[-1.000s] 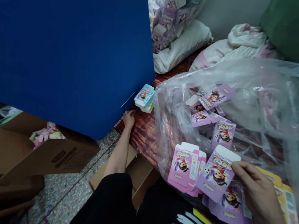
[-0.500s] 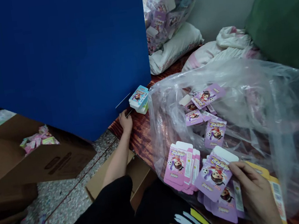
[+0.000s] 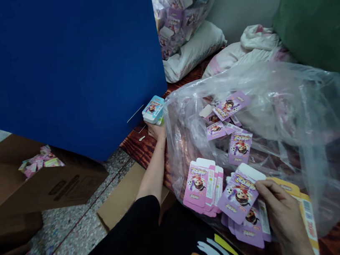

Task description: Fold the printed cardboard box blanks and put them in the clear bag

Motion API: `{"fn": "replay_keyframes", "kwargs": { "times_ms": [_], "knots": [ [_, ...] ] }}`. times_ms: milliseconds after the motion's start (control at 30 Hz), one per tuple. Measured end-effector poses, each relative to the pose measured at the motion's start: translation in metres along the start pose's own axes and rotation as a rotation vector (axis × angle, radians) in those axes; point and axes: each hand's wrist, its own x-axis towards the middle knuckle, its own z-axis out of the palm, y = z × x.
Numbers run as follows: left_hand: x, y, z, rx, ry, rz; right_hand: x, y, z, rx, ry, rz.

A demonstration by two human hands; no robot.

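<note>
My right hand (image 3: 281, 209) pinches the upper right corner of a flat purple carton (image 3: 241, 195) with a cartoon girl on it. Beneath that carton lie more purple cartons (image 3: 251, 232), overlapping in a loose pile. My left hand (image 3: 157, 131) reaches to the far edge of the table and touches the near side of a small stack of light blue cartons (image 3: 153, 108). Its fingers are mostly hidden by the stack, so their grip cannot be made out. Pink cartons (image 3: 198, 184) lie fanned left of the purple pile, and yellow cartons (image 3: 305, 214) lie under my right hand.
A clear plastic bag (image 3: 324, 122) lies open on the wood-patterned table (image 3: 141, 150), with loose purple cartons (image 3: 239, 147) in it. A blue panel (image 3: 63, 66) stands at left. Below are cardboard boxes (image 3: 70, 185). Filled sacks (image 3: 197, 49) and a green bag (image 3: 320, 26) stand behind.
My left hand has moved right, from beside the blue panel to the blue carton stack. A small pale piece now shows on the table where it was. My right hand keeps its pinch.
</note>
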Motion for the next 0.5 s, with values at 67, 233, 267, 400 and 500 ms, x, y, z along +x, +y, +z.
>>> {"fn": "replay_keyframes", "kwargs": {
  "times_ms": [67, 233, 267, 400, 500],
  "knots": [
    [0.004, 0.0, 0.0, 0.002, 0.007, -0.009, -0.001, 0.0, -0.002, 0.01, -0.017, -0.01],
    [0.013, -0.001, -0.004, 0.016, 0.024, 0.019, -0.001, 0.0, -0.01, -0.019, -0.002, -0.11],
    [0.013, -0.004, -0.005, 0.021, 0.022, 0.035, 0.0, 0.001, -0.012, -0.022, 0.005, -0.12],
    [0.009, -0.023, -0.017, 0.063, -0.002, 0.111, 0.001, 0.001, -0.016, -0.012, 0.031, -0.131],
    [0.0, -0.046, -0.031, 0.094, -0.038, 0.214, 0.001, 0.0, -0.017, -0.015, 0.028, -0.136]
  ]
}}
